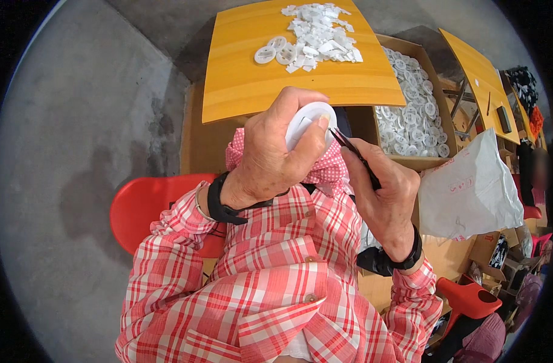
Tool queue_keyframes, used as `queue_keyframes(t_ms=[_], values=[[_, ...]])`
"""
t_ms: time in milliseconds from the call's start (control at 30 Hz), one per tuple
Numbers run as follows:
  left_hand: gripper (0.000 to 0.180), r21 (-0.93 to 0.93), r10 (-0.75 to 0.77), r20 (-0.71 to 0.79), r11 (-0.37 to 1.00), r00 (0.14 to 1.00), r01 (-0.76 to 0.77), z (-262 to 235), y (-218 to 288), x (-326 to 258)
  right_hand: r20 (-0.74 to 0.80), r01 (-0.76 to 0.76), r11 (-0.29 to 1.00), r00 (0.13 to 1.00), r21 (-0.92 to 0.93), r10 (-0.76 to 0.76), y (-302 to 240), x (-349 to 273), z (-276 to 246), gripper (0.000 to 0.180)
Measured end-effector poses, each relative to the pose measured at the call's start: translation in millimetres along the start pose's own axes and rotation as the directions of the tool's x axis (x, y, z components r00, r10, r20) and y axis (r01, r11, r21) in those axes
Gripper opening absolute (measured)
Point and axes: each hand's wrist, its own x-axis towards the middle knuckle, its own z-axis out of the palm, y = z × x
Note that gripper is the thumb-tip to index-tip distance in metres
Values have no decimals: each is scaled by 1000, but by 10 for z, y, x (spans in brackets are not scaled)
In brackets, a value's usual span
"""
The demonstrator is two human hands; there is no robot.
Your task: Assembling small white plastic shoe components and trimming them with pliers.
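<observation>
White plastic, round and disc-shaped, the part (pixel 309 121) sits in the left hand (pixel 270 154), whose fingers curl around its rim while the thumb presses against its right edge. This hand is raised above the person's lap, just nearer than the front edge of the yellow wooden surface (pixel 252 78). The right hand (pixel 382 193) is closed around a thin dark tool (pixel 352 151), pinched like a pen, and the tool's tip meets the right edge of the white part beside the left thumb. Both wrists carry black straps, and the sleeves are red-and-white checked cloth.

Beyond the white part, on the far half of the yellow surface, lies a heap of small white plastic pieces (pixel 322 33), with a few round ring-shaped ones (pixel 276 51) at the heap's left side. To the right of the white part, beside the surface, an open cardboard box (pixel 418 100) is filled with many more white round parts. A crumpled white bag (pixel 470 187) lies to the right of the right hand, nearer than the box. A red chair (pixel 146 209) shows to the lower left of the white part, on the grey concrete floor (pixel 76 151).
</observation>
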Motion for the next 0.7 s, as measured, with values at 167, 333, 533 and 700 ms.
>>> queue_keyframes(t_ms=[167,333,533,700], values=[[21,-6,8,43,1000,999,-8,-60,-34,35,72,264,920,964,-289,-255,42,66,-96,30],[20,-37,-68,114,997,991,73,-109,25,103,200,441,738,896,-511,-397,91,125,-190,41],[20,-70,-120,193,988,974,136,-146,48,167,353,631,295,694,-718,-627,106,331,-359,38],[21,-58,-121,304,988,945,145,-193,15,191,503,730,40,509,-682,-699,159,468,-482,26]])
